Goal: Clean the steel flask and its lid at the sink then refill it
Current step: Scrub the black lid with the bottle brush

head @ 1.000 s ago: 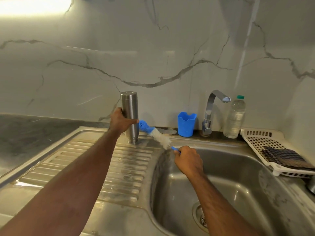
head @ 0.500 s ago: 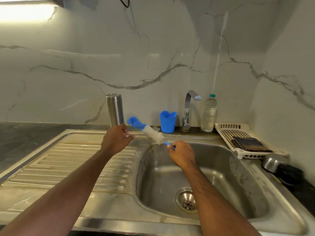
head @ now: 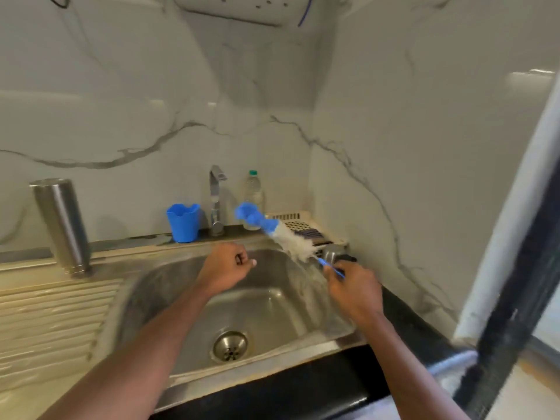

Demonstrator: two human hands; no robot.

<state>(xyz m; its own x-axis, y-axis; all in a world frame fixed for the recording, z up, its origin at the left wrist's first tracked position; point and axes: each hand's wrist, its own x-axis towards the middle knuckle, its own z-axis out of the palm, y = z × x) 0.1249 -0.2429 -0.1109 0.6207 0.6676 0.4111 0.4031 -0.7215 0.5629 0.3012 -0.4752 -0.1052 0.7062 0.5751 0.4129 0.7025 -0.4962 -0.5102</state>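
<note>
While right hand [head: 354, 291] grips brush [head: 285, 237], flask [head: 62, 225] stands apart.

Left hand [head: 225, 268] seemingly loosely fisted; right hand [head: 353, 287] fingers pinched closed.

Steel flask [head: 62, 225] upside down (slightly tilted) on the drainboard [head: 45, 313]

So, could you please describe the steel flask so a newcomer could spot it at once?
Start at the sink and look left to its ridged drainboard. At the drainboard's back edge stands the flask, upside down. It is the only tall plain metal cylinder; the bottle by the tap is clear plastic.
</note>
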